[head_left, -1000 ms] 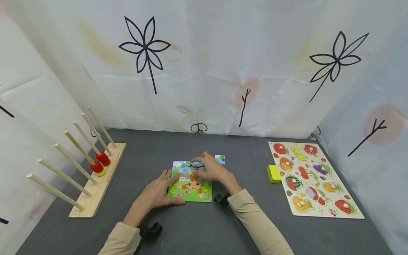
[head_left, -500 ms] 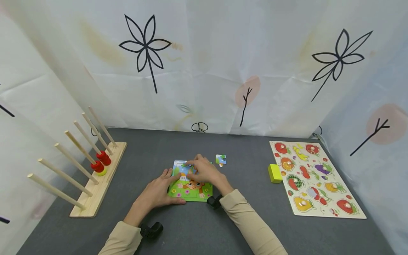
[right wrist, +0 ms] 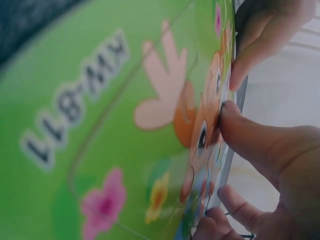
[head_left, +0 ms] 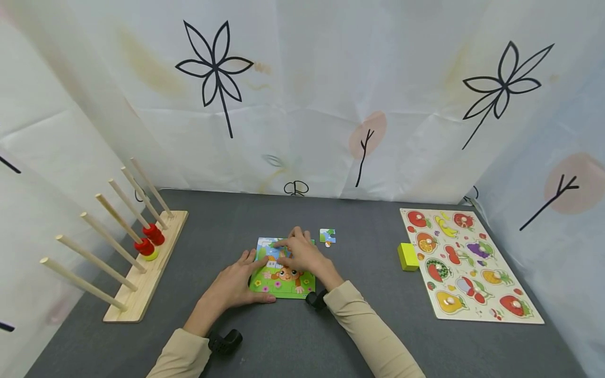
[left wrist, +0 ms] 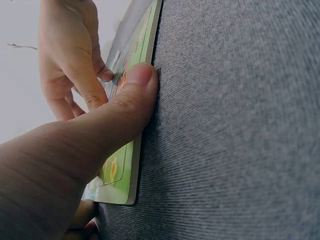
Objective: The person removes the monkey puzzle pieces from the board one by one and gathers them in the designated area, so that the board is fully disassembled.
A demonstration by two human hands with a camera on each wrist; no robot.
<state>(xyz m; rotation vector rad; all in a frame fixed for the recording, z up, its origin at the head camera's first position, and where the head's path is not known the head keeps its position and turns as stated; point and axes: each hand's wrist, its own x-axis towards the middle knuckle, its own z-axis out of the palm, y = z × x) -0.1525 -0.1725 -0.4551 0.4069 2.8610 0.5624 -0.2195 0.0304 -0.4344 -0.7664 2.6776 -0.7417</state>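
Note:
A jigsaw puzzle with a cartoon monkey, flowers and a green border lies flat on the grey table. My left hand holds its near left corner, thumb along the front edge and fingers at the left side. In the left wrist view that thumb lies over the rim. My right hand reaches over the upper part, covering some of the picture. Its thumb and index fingertips touch the puzzle surface, spread apart, as the right wrist view shows close up. One loose jigsaw piece lies just beyond the puzzle's far right corner.
On the left stands a wooden peg rack with upright rods, red rings and a yellow ring. To the right lie a fruit peg board and a yellow block against its edge. White patterned cloth encloses the table.
My right hand has shifted slightly left across the upper puzzle, leaving the whole loose piece visible, and has since barely moved. My left hand stays at the corner.

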